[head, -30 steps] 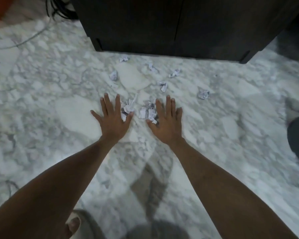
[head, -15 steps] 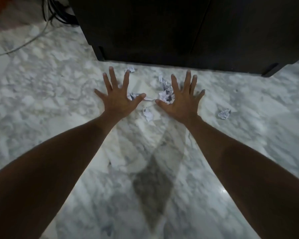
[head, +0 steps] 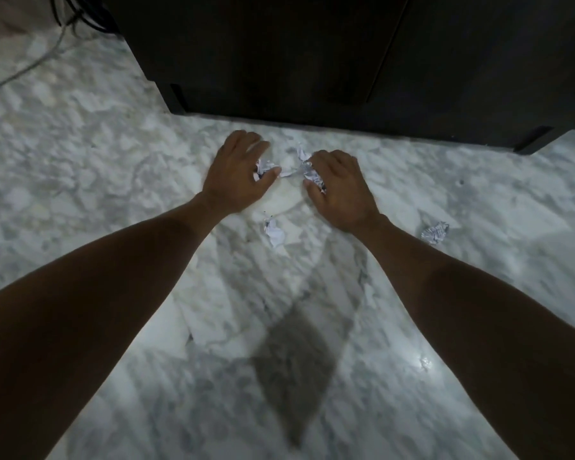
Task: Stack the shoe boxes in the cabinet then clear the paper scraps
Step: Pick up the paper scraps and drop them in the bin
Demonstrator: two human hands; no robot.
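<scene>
Crumpled white paper scraps lie on the marble floor in front of the dark cabinet (head: 312,61), whose doors are closed. My left hand (head: 238,174) is curled over a few paper scraps (head: 263,167), fingers bent around them. My right hand (head: 337,187) is curled over another bunch of scraps (head: 309,171). One loose scrap (head: 274,230) lies between my wrists, and another scrap (head: 435,232) lies to the right of my right forearm. No shoe boxes are in view.
Black cables (head: 77,18) and a grey cord (head: 24,69) run across the floor at the top left beside the cabinet. The cabinet's foot (head: 533,142) stands at the right. Marble floor (head: 80,161) spreads all around.
My fingers were spread flat on the floor; now both hands have curled inward, raking the scraps together under the palms. The view has moved closer to the cabinet.
</scene>
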